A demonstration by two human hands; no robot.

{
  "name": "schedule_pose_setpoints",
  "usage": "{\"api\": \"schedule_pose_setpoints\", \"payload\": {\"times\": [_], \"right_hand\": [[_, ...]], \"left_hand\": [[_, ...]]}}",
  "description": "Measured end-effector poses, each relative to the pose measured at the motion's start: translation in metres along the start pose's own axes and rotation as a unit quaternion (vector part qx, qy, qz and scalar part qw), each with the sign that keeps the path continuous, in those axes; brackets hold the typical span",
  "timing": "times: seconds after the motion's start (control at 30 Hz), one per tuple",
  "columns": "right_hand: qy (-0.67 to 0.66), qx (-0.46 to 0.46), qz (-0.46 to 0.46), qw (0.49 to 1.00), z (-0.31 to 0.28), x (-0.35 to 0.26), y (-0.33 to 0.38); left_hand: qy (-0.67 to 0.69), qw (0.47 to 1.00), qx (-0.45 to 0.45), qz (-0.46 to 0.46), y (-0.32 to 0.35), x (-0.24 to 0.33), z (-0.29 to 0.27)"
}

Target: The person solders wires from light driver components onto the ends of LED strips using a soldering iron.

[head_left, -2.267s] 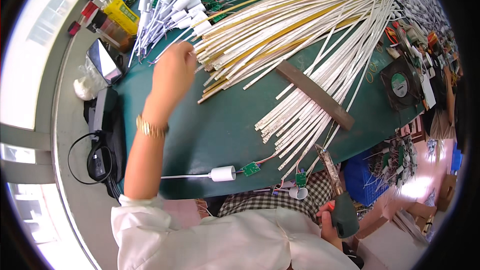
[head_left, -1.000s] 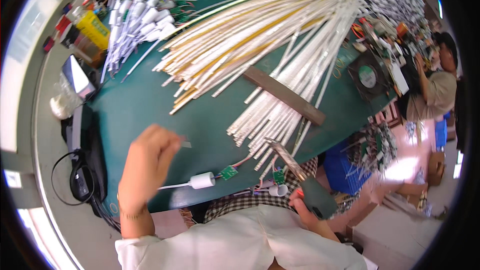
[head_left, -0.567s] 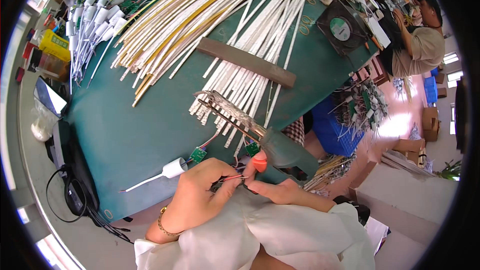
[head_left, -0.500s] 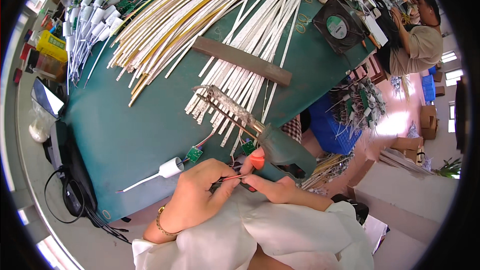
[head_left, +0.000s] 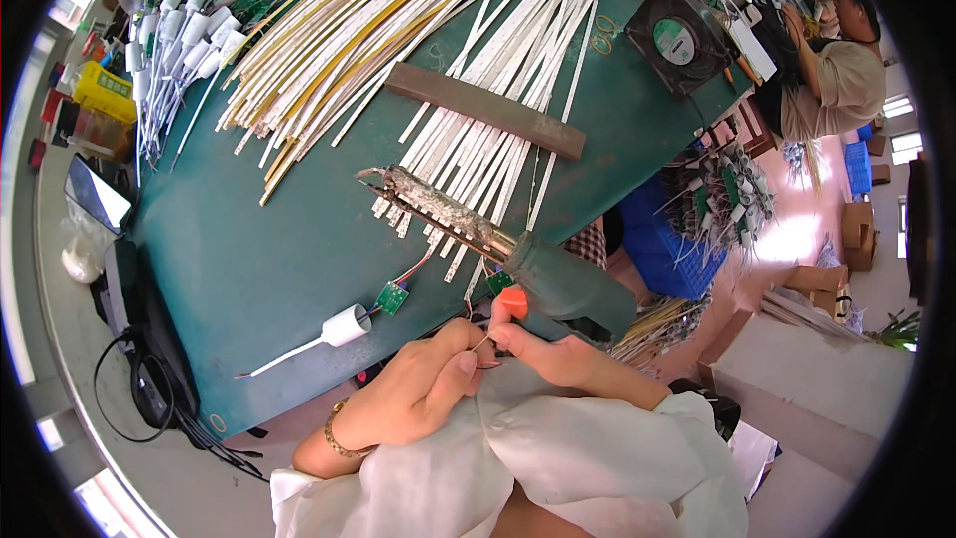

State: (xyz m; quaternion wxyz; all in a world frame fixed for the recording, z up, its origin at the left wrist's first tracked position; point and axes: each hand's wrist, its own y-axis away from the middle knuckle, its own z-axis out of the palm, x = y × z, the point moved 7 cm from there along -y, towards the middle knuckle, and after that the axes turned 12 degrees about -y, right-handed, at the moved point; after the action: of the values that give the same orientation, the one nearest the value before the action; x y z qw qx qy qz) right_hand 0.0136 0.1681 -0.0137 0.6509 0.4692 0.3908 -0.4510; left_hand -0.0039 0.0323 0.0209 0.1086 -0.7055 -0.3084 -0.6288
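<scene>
My left hand (head_left: 423,389) is closed, with thin red wires (head_left: 488,366) between its fingertips. Close beside it, my right hand (head_left: 558,359) closes around the handle of a dark green soldering gun (head_left: 568,284) with an orange trigger (head_left: 513,300). Its thumb also pinches a fine strand that runs across to the left hand. The gun's crusted metal barrel points up and left above the table. Beyond my hands lie two small green circuit boards (head_left: 391,297), the other one partly hidden by the gun. A white plastic cup-shaped housing (head_left: 346,326) with a white cable rests left of them.
Long white and yellow strips (head_left: 388,35) cover the far green table (head_left: 229,269), under a brown bar (head_left: 485,111). White housings with cables (head_left: 189,35) are heaped far left. A black fan (head_left: 677,45) stands far right; beyond it sits a person (head_left: 832,85). A blue crate (head_left: 669,249) is below the table edge.
The soldering gun's tip has shifted left. My fingers have moved slightly upward, and a fine strand now shows between the two hands. The boards stay on the table.
</scene>
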Motion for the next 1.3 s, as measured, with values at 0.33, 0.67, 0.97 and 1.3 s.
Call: {"api": "schedule_pose_setpoints", "payload": {"times": [0.33, 0.67, 0.97, 1.3], "right_hand": [[-0.15, 0.06, -0.11, 0.981, -0.009, -0.006, 0.001], [-0.098, -0.031, -0.046, 0.994, 0.007, -0.01, 0.002], [-0.148, -0.04, -0.036, 0.987, 0.008, -0.005, 0.006], [-0.089, 0.031, -0.072, 0.993, -0.006, -0.004, 0.009]], "left_hand": [[0.11, 0.99, 0.075, -0.051, -0.002, -0.024, 0.014], [0.054, 0.985, 0.161, 0.018, -0.005, -0.021, 0.007], [0.197, 0.973, 0.121, -0.014, -0.008, -0.031, 0.012], [0.114, 0.984, 0.099, -0.095, -0.004, -0.029, 0.013]]}}
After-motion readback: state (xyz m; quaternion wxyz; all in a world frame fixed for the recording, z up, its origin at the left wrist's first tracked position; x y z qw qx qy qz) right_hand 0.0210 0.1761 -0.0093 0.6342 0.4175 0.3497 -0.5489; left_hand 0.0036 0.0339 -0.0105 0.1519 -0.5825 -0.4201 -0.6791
